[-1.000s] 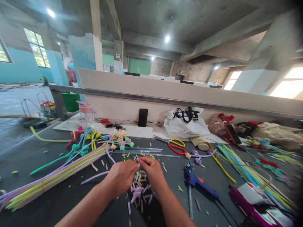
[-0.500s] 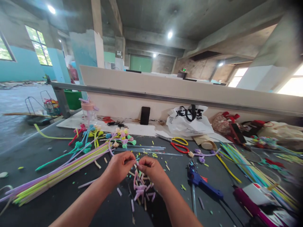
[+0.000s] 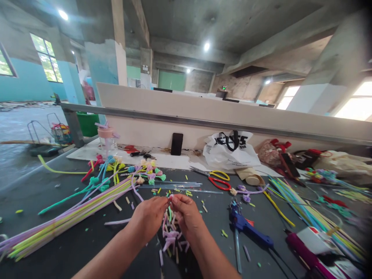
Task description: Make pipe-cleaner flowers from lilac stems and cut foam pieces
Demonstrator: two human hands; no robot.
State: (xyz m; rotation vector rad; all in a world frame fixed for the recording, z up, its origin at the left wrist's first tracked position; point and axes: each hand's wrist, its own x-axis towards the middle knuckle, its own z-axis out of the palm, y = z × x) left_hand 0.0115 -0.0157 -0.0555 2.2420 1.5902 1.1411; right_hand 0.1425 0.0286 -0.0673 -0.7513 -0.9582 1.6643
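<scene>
My left hand (image 3: 151,215) and my right hand (image 3: 186,211) meet at the centre, fingertips pinched together around a tiny pale pink piece (image 3: 171,198). Most of that piece is hidden by the fingers. Just below them, short cut lilac and cream stem pieces (image 3: 171,236) lie heaped on the dark table (image 3: 116,255). A long bundle of purple, yellow and cream fuzzy stems (image 3: 78,211) rests to the left. Behind it are small fuzzy flowers (image 3: 149,168) in several colours.
Red-and-yellow-handled scissors (image 3: 219,180) and clear glue sticks (image 3: 180,186) lie beyond my hands. On the right are a blue glue gun (image 3: 251,226), a magenta tool (image 3: 305,248) and more stems (image 3: 302,201). A phone (image 3: 177,144), bottle (image 3: 106,141) and white bag (image 3: 231,151) stand behind.
My left hand has turned so its back faces the camera more, its fingers closer to my right hand's. The view has shifted slightly.
</scene>
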